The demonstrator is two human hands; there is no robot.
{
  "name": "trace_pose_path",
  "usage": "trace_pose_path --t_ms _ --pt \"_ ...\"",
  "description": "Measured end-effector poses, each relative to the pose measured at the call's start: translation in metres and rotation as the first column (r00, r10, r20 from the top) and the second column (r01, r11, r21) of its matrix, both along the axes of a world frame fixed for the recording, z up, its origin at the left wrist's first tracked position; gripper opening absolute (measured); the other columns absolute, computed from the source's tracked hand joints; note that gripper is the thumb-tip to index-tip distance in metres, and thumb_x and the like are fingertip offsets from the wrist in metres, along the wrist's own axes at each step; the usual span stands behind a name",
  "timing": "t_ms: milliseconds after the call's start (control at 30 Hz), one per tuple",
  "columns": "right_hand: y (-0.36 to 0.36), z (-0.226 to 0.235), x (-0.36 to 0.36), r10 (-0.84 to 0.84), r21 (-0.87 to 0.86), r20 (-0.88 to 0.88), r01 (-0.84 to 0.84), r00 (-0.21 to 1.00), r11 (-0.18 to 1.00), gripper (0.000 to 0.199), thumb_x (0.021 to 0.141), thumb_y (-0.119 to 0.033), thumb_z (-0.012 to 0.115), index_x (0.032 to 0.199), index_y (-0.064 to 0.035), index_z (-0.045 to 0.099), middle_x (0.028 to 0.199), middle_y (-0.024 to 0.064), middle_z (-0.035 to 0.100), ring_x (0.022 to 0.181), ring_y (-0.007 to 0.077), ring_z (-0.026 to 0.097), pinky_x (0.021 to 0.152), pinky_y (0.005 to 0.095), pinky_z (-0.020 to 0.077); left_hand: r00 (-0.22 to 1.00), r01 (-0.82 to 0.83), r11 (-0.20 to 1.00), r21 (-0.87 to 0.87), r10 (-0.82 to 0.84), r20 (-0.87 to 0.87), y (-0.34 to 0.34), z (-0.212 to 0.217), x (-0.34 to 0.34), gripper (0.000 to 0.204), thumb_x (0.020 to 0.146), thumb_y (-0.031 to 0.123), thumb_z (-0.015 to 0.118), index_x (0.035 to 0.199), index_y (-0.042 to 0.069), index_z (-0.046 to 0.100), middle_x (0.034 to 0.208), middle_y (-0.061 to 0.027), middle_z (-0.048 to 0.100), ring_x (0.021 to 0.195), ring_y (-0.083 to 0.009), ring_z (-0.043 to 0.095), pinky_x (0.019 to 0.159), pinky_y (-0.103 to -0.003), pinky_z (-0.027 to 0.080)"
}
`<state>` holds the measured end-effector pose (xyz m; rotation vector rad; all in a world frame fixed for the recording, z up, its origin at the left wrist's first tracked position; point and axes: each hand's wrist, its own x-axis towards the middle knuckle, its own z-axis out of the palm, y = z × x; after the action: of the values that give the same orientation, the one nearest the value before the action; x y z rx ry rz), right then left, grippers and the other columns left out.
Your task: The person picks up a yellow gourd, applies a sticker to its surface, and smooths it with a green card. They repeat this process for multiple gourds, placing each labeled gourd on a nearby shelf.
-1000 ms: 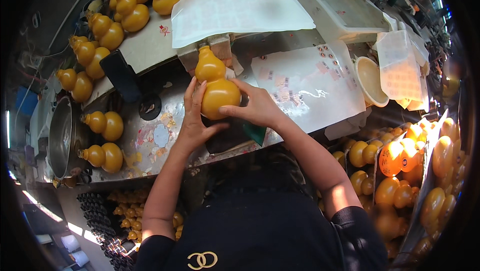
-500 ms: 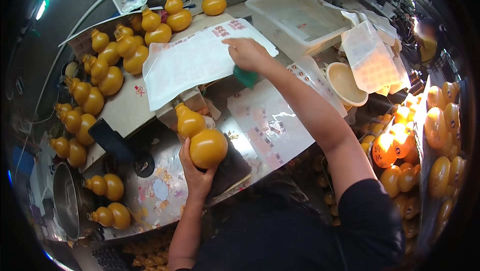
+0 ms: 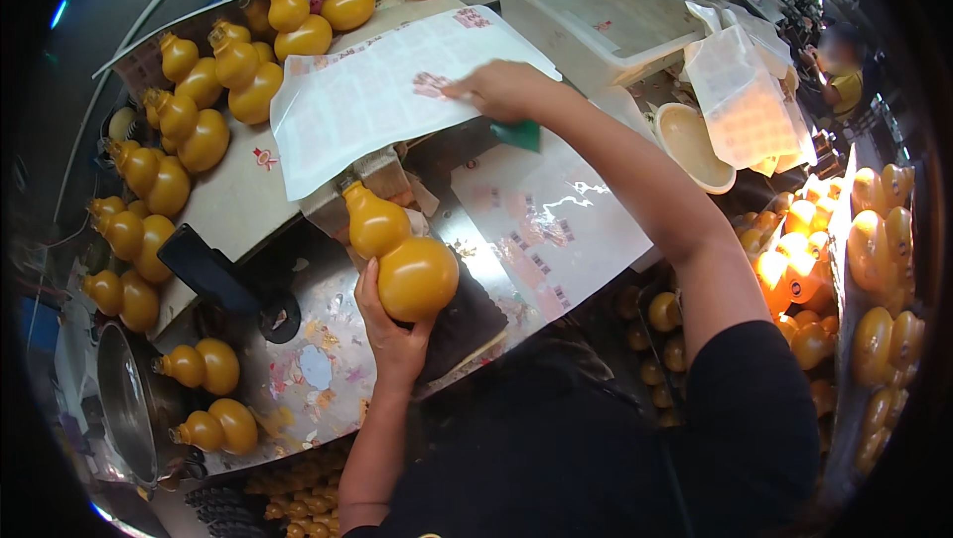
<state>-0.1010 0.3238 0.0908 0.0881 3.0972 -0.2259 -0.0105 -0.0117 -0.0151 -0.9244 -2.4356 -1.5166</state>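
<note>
left hand point(image 3: 395, 337): curled under the round base of a yellow gourd point(image 3: 402, 255), holding it upright on the desk point(image 3: 328, 379)
right hand point(image 3: 501, 89): fingertips pressed on a sticker sheet point(image 3: 367, 96), a green pad point(image 3: 516, 134) tucked under the palm
far gourds point(image 3: 199, 131): crowded beside the sheet
risk: the sheet overhangs, so a tug could slide it; the one-handed gourd might tip

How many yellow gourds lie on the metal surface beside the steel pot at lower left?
2. One gourd lies just right of the steel pot; the other gourd lies nearer the person, below it. Others may be hidden past the edge.
</note>
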Motion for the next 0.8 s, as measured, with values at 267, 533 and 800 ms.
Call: trace_pose_path --t_ms 267,533,800 --pt "-0.021 -0.060 0.078 -0.647 -0.986 0.166 0.108 0.744 -0.129 0.034 0.084 -0.034 0.066 0.098 -0.0050 0.059 0.066 0.0026 0.057 0.048 0.0096 0.047 0.046 0.0250 0.0382 1.000 0.027 0.998 0.052 -0.026 -0.010 0.008 0.002 -0.004 0.089 0.069 0.008 0.079 0.143 0.007 0.029 0.136 -0.0180 0.038 0.126 -0.0364 0.040 0.107 -0.042 0.033" --pt "-0.034 -0.051 0.034 -0.567 -0.954 0.268 0.131 0.779 -0.271 0.032 0.079 -0.034 0.075 0.084 -0.0041 0.064 0.074 0.0038 0.065 0.044 0.0090 0.044 0.039 0.0256 0.0330 0.998 0.034 0.996 0.080 -0.038 0.052 0.005 0.005 -0.005 0.089 0.068 0.009 0.079 0.143 0.009 0.031 0.137 -0.0168 0.039 0.126 -0.0354 0.040 0.107 -0.040 0.033" --pt "-0.035 -0.046 0.099 -0.671 -0.969 -0.189 -0.027 0.717 0.245 0.017 0.084 -0.018 0.072 0.085 -0.0038 0.063 0.072 0.0001 0.062 0.062 0.0041 0.054 0.057 0.0171 0.0404 0.998 0.010 1.000 -0.014 -0.009 0.069 -0.003 0.026 0.001 0.099 0.072 0.017 0.079 0.148 0.005 0.018 0.137 -0.0173 0.042 0.127 -0.0321 0.042 0.107 -0.039 0.032"
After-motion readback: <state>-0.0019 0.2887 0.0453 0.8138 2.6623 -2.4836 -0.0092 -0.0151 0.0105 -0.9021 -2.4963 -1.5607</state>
